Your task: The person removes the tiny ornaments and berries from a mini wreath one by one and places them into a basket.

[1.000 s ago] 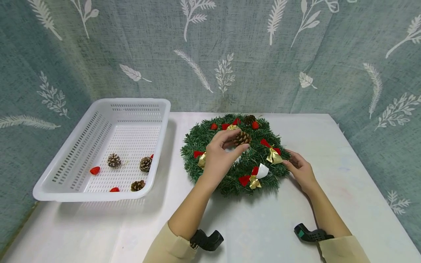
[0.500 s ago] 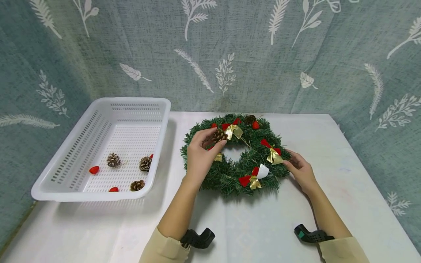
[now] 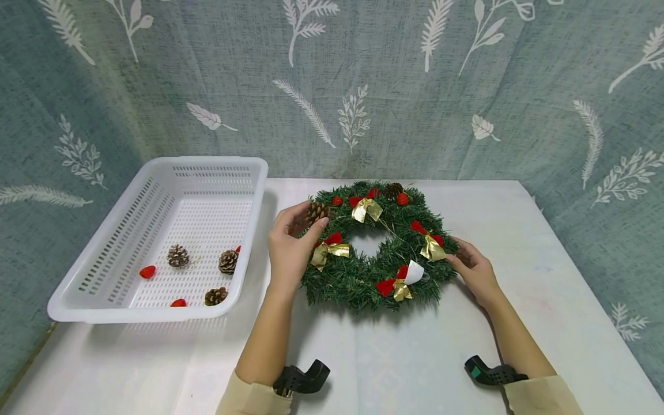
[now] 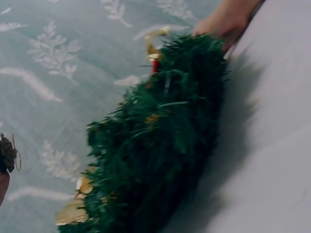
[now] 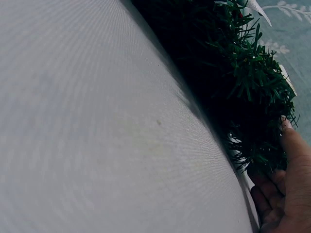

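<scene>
My left hand pinches a pine cone between thumb and fingers, above the left side of a green wreath. At the far left of the left wrist view, the same pine cone shows with a thin wire loop, apart from the greenery. The wreath lies flat, bearing red and gold bows, red berries and another pine cone at its back. My right hand grips the wreath's right edge; in the right wrist view its thumb is on top and the fingers reach underneath.
A white perforated basket stands on the left of the white table. Inside are several loose pine cones and red berries. A patterned curtain hangs right behind the table.
My left hand has carried the pine cone leftward, from over the wreath's middle to its left side, uncovering the left bow. The right hand and wreath have stayed in place.
</scene>
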`<state>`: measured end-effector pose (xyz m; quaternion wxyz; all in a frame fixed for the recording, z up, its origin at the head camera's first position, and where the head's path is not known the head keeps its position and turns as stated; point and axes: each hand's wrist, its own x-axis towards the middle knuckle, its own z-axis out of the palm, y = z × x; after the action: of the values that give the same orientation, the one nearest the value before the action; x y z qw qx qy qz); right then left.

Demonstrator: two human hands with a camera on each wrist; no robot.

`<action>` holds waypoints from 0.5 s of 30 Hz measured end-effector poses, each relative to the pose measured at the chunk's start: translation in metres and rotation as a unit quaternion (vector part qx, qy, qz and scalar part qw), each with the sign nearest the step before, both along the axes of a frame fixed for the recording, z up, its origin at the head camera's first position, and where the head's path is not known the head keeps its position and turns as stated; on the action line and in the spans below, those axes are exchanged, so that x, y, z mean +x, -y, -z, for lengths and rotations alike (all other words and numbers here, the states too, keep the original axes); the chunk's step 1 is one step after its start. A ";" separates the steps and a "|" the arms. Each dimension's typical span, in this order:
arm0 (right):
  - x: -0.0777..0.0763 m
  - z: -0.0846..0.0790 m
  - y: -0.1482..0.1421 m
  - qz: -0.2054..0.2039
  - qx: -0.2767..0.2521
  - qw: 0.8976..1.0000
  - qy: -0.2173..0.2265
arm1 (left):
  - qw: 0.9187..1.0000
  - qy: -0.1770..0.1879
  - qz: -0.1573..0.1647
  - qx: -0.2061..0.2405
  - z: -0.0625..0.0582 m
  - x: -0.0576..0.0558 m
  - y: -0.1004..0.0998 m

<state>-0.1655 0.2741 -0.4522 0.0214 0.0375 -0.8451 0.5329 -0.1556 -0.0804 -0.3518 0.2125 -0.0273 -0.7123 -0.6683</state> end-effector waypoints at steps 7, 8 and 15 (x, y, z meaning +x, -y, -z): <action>0.003 -0.001 0.001 -0.005 0.006 1.000 0.005 | 0.998 -0.035 -0.045 0.018 -0.008 0.010 0.013; 0.003 -0.001 0.000 -0.005 0.011 1.000 0.004 | 0.998 -0.042 -0.049 0.014 -0.009 0.012 0.014; 0.002 -0.001 0.000 -0.003 0.020 1.000 -0.006 | 0.991 -0.098 -0.086 -0.015 -0.011 0.015 0.025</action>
<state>-0.1635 0.2741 -0.4517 0.0241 0.0434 -0.8551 0.5160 -0.1405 -0.1052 -0.3407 0.3370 -0.0347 -0.6981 -0.6308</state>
